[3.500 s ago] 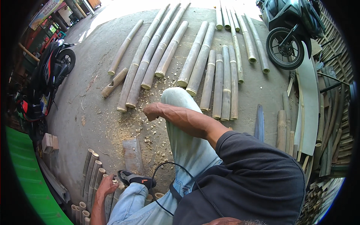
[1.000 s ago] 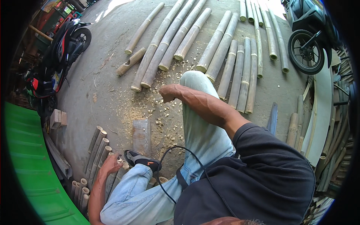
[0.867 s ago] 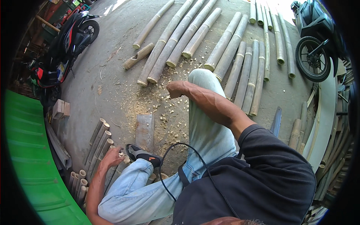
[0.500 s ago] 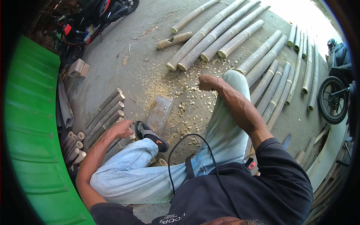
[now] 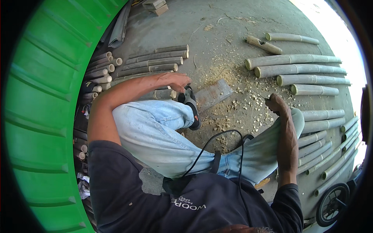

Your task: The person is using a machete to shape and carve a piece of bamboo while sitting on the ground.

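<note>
My left hand point(image 5: 179, 82) reaches down by the toe of my grey-and-black shoe point(image 5: 190, 106), beside the ends of short cut bamboo tubes point(image 5: 165, 94). Its fingers look bent and apart, with nothing visible in them. Near my right knee, my right hand point(image 5: 276, 104) is closed round the dark handle of a thin metal tool point(image 5: 265, 98); the fist hides most of it. Between my feet a flat, worn slab point(image 5: 213, 94) lies on the floor. Pale bamboo chips point(image 5: 248, 110) are scattered round it.
Long bamboo poles point(image 5: 291, 59) lie in rows to the right. More short tubes point(image 5: 105, 72) are stacked by the green ribbed wall point(image 5: 42, 116) at left. A notched bamboo piece point(image 5: 264, 44) lies at the back. A wheel point(image 5: 333, 204) stands lower right; a black cable point(image 5: 217, 134) loops across my lap.
The view has turned left, so the floor and poles appear rotated. My left hand has come closer to the shoe's toe. My right hand stays closed by the right knee.
</note>
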Tool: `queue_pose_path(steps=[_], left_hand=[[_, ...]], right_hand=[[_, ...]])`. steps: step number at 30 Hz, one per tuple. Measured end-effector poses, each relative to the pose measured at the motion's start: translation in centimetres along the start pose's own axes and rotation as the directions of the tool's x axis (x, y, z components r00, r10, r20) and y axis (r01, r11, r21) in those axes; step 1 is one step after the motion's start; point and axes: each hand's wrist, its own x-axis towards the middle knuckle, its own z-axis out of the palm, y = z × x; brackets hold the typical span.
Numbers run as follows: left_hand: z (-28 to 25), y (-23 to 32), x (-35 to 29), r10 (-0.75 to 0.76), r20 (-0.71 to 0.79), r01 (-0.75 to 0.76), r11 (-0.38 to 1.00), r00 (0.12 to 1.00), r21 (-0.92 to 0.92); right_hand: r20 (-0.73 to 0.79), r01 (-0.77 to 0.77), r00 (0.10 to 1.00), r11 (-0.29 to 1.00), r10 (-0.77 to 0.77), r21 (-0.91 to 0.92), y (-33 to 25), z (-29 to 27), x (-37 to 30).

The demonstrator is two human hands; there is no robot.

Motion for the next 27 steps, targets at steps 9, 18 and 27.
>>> queue_pose_path(steps=[9, 18, 27], left_hand=[[-0.1, 0.0, 1.2, 0.005, 0.08, -0.007, 0.999, 0.997, 0.031], [0.2, -0.8, 2.6, 0.062, 0.058, -0.067, 0.993, 0.996, 0.097], [1.9, -3.2, 2.1, 0.1, -0.098, -0.092, 0.992, 0.99, 0.085]], right_hand=[[-0.02, 0.081, 0.997, 0.996, -0.08, 0.023, 0.0, 0.1, 0.0], [-0.007, 0.076, 0.997, 0.997, -0.076, 0.005, 0.3, 0.3, 0.2], [-0.022, 0.056, 0.998, 0.998, -0.057, -0.006, -0.6, 0.0, -0.6]])
